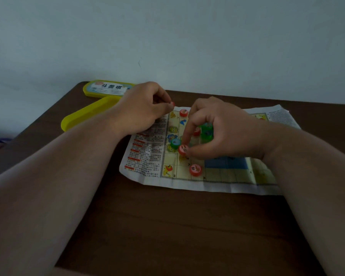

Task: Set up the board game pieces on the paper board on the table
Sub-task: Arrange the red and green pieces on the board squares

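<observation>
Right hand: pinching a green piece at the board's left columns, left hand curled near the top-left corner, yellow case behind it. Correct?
One error: in the head view the right hand pinches a red piece, not a green one; a green piece sits just beside it. The left hand near the paper board corner and the yellow case are as stated.

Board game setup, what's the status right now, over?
Left hand pinching a red piece. Right hand holding green pieces, fingertip on red piece. Paper board partly set. Nothing blocking.
</observation>
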### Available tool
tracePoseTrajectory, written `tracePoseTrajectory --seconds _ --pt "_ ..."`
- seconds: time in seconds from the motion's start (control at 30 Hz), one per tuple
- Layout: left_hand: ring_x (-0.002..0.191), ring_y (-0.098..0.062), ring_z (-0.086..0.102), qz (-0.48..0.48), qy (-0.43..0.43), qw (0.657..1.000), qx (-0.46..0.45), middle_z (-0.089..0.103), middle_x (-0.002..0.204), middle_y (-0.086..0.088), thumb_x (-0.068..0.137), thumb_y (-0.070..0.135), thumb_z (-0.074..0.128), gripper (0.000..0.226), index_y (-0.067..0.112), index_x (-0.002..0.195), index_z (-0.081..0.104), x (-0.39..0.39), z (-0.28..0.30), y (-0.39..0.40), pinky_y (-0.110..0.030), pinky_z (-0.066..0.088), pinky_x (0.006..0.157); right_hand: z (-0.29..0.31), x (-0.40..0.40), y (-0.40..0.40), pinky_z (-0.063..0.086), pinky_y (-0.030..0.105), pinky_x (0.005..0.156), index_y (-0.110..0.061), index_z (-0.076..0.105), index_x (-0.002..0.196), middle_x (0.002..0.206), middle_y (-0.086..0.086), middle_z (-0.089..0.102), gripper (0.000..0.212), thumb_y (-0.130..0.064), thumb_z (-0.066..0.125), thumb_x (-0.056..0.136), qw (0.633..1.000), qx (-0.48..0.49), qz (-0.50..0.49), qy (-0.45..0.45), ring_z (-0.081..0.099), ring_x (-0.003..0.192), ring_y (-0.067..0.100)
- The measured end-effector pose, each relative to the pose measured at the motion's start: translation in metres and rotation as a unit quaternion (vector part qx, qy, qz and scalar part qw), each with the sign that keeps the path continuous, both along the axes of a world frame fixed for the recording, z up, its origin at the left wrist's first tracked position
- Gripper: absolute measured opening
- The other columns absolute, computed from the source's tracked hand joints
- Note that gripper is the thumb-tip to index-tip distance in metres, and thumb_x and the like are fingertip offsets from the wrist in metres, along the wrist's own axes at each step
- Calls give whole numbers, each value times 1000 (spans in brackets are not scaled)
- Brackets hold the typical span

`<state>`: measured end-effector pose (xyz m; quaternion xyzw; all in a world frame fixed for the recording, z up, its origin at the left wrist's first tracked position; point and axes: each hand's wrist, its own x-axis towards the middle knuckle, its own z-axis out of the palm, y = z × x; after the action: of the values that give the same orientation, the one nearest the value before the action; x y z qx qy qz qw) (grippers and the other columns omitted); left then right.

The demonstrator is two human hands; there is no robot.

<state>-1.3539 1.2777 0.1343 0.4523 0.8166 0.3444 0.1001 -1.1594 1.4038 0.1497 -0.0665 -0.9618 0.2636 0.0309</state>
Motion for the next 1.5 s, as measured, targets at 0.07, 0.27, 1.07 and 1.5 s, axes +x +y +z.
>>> tracePoseTrajectory --seconds 0.07,0.27,1.07,1.5 --pt "79 -6 65 -5 3 1000 -3 70 89 11 93 44 75 15 30 97 70 0 1 0 -28 46 65 1 1 0 40 28 92 -42 79 88 111 -28 49 22 -56 88 73 1000 0 7 -14 40 115 -6" --pt "76 -2 62 -23 22 999 -14 69 88 13 91 43 77 16 31 99 71 3 1 0 -23 42 63 3 0 -4 42 24 91 -40 78 91 113 -23 53 27 -58 87 73 998 23 19 -49 44 113 0" --pt "93 -2 61 -121 186 973 -62 64 111 16 98 43 66 24 36 120 71 14 10 -9 -21 45 74 -10 -1 33 41 14 46 -30 68 86 78 -12 67 17 -45 70 94 952 -11 -285 109 63 58 -2" --pt "97 2 61 -114 145 978 -95 59 98 29 100 20 65 26 44 110 64 13 14 -12 -15 42 72 -11 -5 33 45 20 53 -30 68 85 80 -11 68 17 -44 68 94 951 -4 -285 117 65 67 4"
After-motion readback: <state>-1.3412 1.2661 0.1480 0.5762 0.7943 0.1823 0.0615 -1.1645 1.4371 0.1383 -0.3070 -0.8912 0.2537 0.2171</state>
